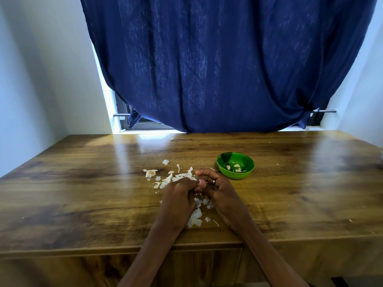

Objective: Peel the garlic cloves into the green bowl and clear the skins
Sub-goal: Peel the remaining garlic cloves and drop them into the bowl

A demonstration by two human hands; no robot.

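Desk edge: we sit at the near edge of the desk [83, 204], our forearms crossing it so both hands meet above the middle of the wood, where falling scraps land on the surface and not in our lap.

Near skins: a loose heap of skins [195, 219] lies between our wrists, right under where we work; we judge they dropped there as they came off.

Left hand: our left hand [178, 195] is curled, fingertips turned in toward the other hand, apparently steadying a clove [202, 183] that is mostly hidden; we can only make out a small pale bit between the fingers.

Right hand: our right hand [215, 188], with a ring on one finger, is curled too, its fingers pinching at the same small piece; we read this as peeling in progress, though the exact hold is too small to tell.

Far skins: more skins [165, 179] are scattered just beyond our hands and to the left, away from the bowl, which keeps waste apart from the peeled garlic.

Green bowl: the green bowl [248, 171] stands just beyond our right hand, near enough for a short drop. It holds a few peeled cloves [235, 167] at the bottom.

Progress: partway, we judge; the skins are not yet cleared.

Behind: a blue curtain [217, 69] hangs over the window at the far edge.
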